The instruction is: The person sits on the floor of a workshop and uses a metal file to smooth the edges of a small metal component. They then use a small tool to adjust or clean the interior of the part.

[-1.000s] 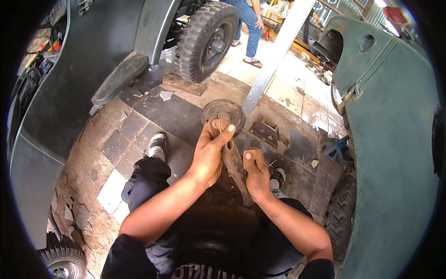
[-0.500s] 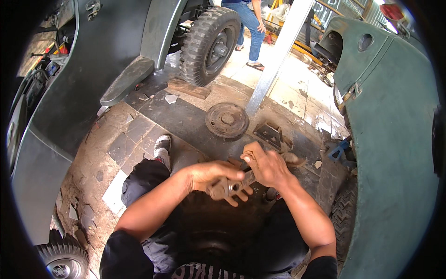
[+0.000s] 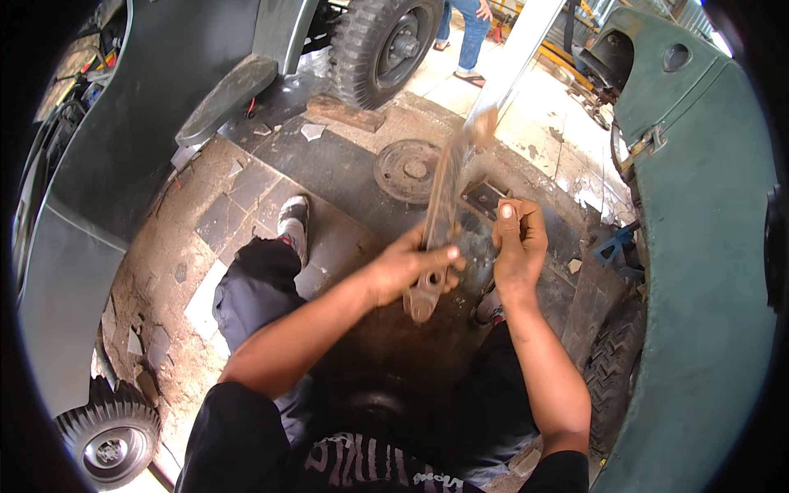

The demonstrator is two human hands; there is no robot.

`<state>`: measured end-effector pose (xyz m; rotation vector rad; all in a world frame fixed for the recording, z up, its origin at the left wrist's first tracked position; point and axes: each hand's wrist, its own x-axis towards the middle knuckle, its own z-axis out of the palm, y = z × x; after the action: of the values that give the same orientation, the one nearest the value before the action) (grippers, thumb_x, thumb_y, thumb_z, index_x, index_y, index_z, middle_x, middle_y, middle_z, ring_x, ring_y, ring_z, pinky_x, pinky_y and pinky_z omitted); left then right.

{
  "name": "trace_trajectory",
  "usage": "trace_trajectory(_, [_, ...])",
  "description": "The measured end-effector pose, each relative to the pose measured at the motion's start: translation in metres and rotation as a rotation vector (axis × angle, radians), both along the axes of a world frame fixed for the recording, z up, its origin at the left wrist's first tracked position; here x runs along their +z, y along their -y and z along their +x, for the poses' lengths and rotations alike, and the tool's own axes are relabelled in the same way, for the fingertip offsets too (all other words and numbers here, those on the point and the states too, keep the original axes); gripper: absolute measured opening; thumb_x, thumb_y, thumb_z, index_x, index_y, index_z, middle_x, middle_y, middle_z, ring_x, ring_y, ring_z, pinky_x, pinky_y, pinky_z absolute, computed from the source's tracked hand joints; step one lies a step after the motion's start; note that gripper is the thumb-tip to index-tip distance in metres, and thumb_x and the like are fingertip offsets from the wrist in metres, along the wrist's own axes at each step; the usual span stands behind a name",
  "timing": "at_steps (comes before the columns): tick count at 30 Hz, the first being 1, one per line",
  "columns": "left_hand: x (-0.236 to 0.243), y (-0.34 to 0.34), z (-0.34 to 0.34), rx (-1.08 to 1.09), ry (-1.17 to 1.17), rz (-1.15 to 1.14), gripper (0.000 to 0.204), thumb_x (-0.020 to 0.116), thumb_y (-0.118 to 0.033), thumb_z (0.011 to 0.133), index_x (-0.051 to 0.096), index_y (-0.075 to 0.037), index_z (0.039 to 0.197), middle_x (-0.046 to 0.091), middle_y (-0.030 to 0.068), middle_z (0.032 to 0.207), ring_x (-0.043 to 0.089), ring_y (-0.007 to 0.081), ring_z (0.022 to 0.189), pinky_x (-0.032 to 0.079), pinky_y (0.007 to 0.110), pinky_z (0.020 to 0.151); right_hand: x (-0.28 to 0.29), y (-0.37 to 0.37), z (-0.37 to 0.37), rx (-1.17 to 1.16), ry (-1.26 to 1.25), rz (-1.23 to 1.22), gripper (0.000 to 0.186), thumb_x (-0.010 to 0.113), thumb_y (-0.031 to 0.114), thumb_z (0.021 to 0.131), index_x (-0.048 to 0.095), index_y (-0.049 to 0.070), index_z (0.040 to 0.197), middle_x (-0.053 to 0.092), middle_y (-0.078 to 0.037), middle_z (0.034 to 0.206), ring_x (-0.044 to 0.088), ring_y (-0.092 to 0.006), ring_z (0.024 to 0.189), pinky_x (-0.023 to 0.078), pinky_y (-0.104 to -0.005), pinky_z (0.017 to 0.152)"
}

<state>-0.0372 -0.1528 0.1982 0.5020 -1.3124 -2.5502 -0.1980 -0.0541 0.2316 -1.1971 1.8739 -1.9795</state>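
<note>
A wooden block (image 3: 345, 114) lies by a treaded tyre (image 3: 352, 62); 1 person in jeans (image 3: 471, 39) stands beyond; green body panel (image 3: 711, 246) rightward.

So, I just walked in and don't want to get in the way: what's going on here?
Someone is handling a long, rusty-looking metal part with their left hand, its holed end toward their body and its far end blurred. Their right hand, apart from it, pinches a small brownish piece. A round metal disc lies on the floor beyond, between a dark vehicle and a green vehicle body. Another person stands farther back.
</note>
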Motion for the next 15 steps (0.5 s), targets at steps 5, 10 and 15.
trace_trajectory(5, [0.035,0.031,0.010,0.152,-0.119,0.033,0.048,0.065,-0.032,0.102,0.044,-0.008,0.138,0.063,0.0072,0.082,0.067,0.0214,0.066,0.060,0.037,0.064,0.001,-0.036,0.035,0.159,0.588,0.136,0.016,0.066,0.020,0.102,0.064,0.004,0.104,0.057,0.001,0.082,0.055,-0.0085,0.069,0.046,-0.0250,0.063])
trace_trajectory(10, [0.038,0.017,-0.004,0.413,-0.239,0.033,0.038,0.063,-0.034,0.103,0.047,-0.007,0.123,0.061,0.0070,0.077,0.065,0.0199,0.059,0.059,0.035,0.056,-0.011,-0.034,0.076,0.320,0.569,0.072,0.022,0.066,0.025,0.102,0.065,0.003,0.104,0.062,-0.001,0.086,0.058,-0.0097,0.072,0.050,-0.0256,0.067])
trace_trajectory(15, [0.038,0.018,-0.008,0.512,-0.189,0.014,0.033,0.061,-0.034,0.103,0.047,-0.007,0.114,0.061,0.0074,0.075,0.065,0.0201,0.058,0.058,0.035,0.054,-0.011,-0.027,0.075,0.315,0.420,0.126,0.018,0.069,0.017,0.101,0.063,0.000,0.097,0.068,-0.007,0.090,0.061,-0.0100,0.072,0.053,-0.0267,0.067])
